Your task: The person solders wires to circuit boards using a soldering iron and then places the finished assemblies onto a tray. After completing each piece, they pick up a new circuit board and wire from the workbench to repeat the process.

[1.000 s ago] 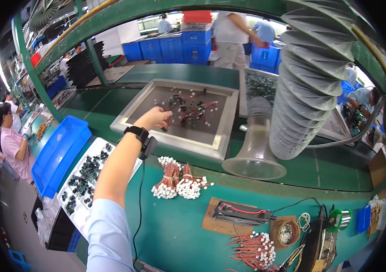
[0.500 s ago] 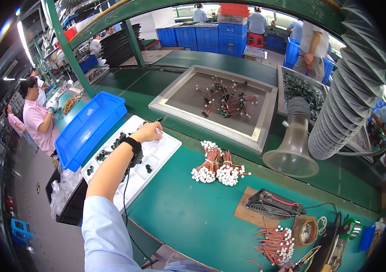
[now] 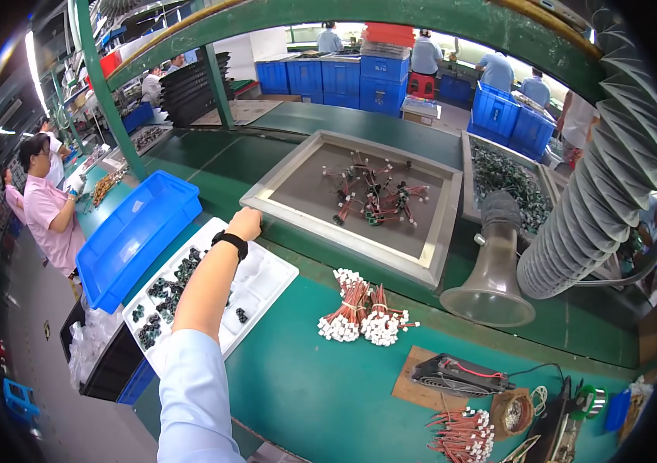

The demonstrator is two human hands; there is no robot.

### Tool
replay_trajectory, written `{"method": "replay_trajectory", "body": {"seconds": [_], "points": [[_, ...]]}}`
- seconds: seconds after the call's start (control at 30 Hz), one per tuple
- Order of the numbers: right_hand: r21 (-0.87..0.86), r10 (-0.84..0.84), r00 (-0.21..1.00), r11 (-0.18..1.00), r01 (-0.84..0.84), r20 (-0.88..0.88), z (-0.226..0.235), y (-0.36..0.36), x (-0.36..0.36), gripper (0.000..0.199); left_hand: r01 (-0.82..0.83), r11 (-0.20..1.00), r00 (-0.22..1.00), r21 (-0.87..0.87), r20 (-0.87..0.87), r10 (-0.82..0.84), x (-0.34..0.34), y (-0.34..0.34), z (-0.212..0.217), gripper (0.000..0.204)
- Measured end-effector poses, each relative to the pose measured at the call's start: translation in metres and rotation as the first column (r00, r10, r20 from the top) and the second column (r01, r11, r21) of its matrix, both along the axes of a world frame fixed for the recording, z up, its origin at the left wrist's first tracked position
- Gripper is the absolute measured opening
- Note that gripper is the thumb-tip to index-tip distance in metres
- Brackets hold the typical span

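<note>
Your left hand (image 3: 245, 223) has pulled back off the metal tray (image 3: 291, 175) since a second ago and now sits curled at its near corner, right above the white compartment tray (image 3: 267, 279); can't tell if it's pinching anything. The wire harnesses (image 3: 375, 197) are beyond it in the metal tray, so that pick looks done. Your right hand isn't showing.

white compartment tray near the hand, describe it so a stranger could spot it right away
Start at the big shallow metal tray on the green bench. Just to its left, under the left hand, lies the white compartment tray. Unlike the solid blue bin beside it, it is pale, divided, and holds small dark parts.
</note>
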State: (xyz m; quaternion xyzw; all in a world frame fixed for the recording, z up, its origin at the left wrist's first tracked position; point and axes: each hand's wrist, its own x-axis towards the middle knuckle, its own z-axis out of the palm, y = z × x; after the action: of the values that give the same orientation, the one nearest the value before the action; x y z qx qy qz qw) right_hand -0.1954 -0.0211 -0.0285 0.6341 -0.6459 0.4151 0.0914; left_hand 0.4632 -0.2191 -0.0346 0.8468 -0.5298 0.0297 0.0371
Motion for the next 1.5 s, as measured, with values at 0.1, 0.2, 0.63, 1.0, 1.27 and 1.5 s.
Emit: {"method": "replay_trajectory", "body": {"seconds": [0.1, 0.2, 0.63, 1.0, 1.27, 1.5], "points": [[-0.031, 0.018, 0.998, 0.999, -0.02, -0.068, 0.006, 0.0, 0.007, 0.027, 0.02, 1.0, 0.998, -0.023, 0.059, -0.018, 0.0, -0.011, -0.01, 0.018], [-0.056, 0.019, 0.993, 0.998, -0.026, -0.118, 0.01, -0.004, 0.016, 0.028, 0.032, 0.999, 0.994, -0.034, 0.103, -0.028, 0.024, 0.005, -0.006, 0.019], [-0.08, 0.026, 0.988, 0.997, -0.014, 0.152, -0.018, -0.002, 0.006, 0.028, 0.095, 0.995, 0.962, -0.023, -0.256, -0.098, -0.027, 0.178, 0.082, 0.029], [-0.132, 0.017, 0.986, 0.991, 0.005, 0.168, -0.027, -0.002, -0.002, 0.022, -0.191, 0.968, 0.97, -0.164, -0.182, 0.16, -0.02, 0.191, 0.003, 0.072], [-0.141, 0.018, 0.988, 0.99, 0.004, 0.151, -0.024, -0.004, -0.001, 0.022, -0.13, 0.977, 0.991, -0.171, -0.008, 0.131, -0.031, 0.183, 0.02, 0.067], [-0.155, 0.014, 0.991, 0.988, 0.007, 0.134, -0.019, -0.004, 0.003, 0.02, -0.095, 0.956, 0.995, -0.276, -0.055, 0.083, -0.024, 0.181, 0.017, 0.056]]}}
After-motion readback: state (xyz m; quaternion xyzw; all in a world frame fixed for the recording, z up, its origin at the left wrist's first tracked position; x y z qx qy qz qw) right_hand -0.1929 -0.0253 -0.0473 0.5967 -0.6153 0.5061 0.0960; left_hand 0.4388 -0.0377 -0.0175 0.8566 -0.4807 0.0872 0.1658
